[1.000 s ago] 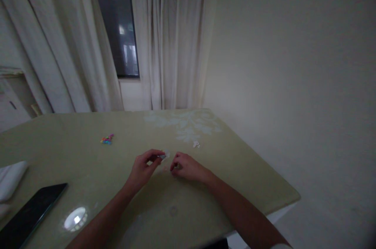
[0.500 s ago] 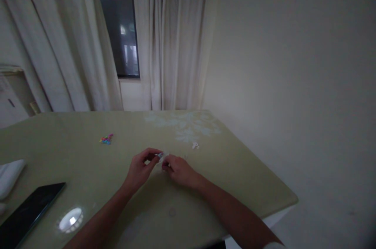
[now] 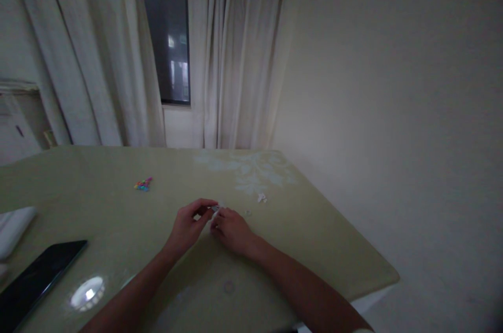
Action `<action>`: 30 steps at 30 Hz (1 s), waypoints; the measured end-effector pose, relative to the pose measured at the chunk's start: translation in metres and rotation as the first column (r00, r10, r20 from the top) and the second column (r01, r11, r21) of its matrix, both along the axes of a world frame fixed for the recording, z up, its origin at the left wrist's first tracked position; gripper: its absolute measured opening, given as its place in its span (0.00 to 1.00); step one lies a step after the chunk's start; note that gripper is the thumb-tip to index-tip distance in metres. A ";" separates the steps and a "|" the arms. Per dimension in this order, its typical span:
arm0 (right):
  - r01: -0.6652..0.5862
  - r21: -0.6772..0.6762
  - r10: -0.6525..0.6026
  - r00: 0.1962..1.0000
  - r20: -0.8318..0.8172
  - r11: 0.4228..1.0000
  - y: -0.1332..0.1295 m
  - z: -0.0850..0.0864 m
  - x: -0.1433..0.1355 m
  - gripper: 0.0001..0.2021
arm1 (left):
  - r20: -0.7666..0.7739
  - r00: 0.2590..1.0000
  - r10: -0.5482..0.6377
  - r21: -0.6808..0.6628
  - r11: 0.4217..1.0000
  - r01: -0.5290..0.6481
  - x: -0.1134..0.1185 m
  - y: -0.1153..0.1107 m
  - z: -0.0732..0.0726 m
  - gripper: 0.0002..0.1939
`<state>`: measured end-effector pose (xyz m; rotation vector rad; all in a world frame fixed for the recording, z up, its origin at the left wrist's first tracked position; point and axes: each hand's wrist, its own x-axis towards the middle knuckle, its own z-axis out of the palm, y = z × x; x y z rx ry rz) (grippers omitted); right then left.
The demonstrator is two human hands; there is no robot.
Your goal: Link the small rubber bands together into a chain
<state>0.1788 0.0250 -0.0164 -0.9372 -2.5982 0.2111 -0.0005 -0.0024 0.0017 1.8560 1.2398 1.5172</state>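
Above the middle of the table, my left hand (image 3: 191, 221) pinches a small whitish piece (image 3: 215, 209) between thumb and fingertips. My right hand (image 3: 232, 228) meets it from the right, its fingers closed on the same piece. The piece is mostly covered by my fingers, and its kind is too small to make out. Just right of my right hand lies a tiny clear ring-like bit (image 3: 248, 213). Beyond it rest several small white pieces (image 3: 262, 197). A little heap of colourful small pieces (image 3: 143, 184) lies farther off to the left.
A dark flat tablet (image 3: 43, 280) lies on the table (image 3: 118, 228) at the lower left, with a white object (image 3: 15, 229) behind it. A ceiling light reflects in the glossy top. Curtains (image 3: 243, 60) hang behind, and a wall (image 3: 373, 113) runs along the right.
My right hand has shifted slightly left, closer to my left hand, and its fingers now cover more of the small piece. The camera view has tilted slightly.
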 end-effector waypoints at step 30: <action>-0.087 -0.390 0.046 0.992 -0.115 0.917 0.022 0.036 0.075 0.04 | -0.216 0.974 0.068 0.065 0.996 -0.055 -0.013 0.007 0.000 0.09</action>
